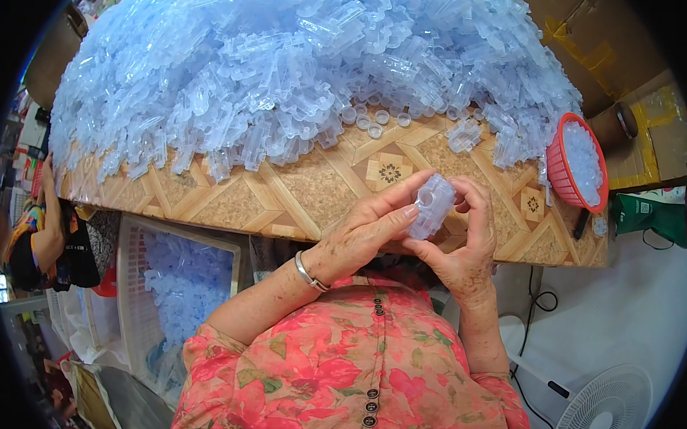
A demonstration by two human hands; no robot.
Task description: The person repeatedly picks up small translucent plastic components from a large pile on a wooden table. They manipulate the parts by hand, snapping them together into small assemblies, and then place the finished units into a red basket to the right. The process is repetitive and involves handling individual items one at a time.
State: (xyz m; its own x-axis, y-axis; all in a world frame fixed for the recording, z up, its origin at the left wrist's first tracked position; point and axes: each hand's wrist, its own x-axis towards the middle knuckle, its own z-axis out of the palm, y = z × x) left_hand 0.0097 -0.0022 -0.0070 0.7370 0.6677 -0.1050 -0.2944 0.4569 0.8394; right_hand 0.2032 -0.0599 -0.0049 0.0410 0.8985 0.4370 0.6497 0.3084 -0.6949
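Note:
Between my two hands, above the table's front edge, is a clear, bluish plastic piece with a round opening on its face. My left hand pinches it from the left, thumb and fingers against its side. From the right, my right hand grips it with curled fingers and the thumb below. Just beyond, a huge heap of similar clear plastic pieces covers most of the table. Several small round clear caps lie at the heap's near edge. One loose piece rests apart on the patterned tabletop.
A red plastic basket with clear parts stands at the table's right end. Below the left edge, a white crate holds more pieces. Cardboard boxes are at the right, a fan at lower right. Another person's arm shows at far left.

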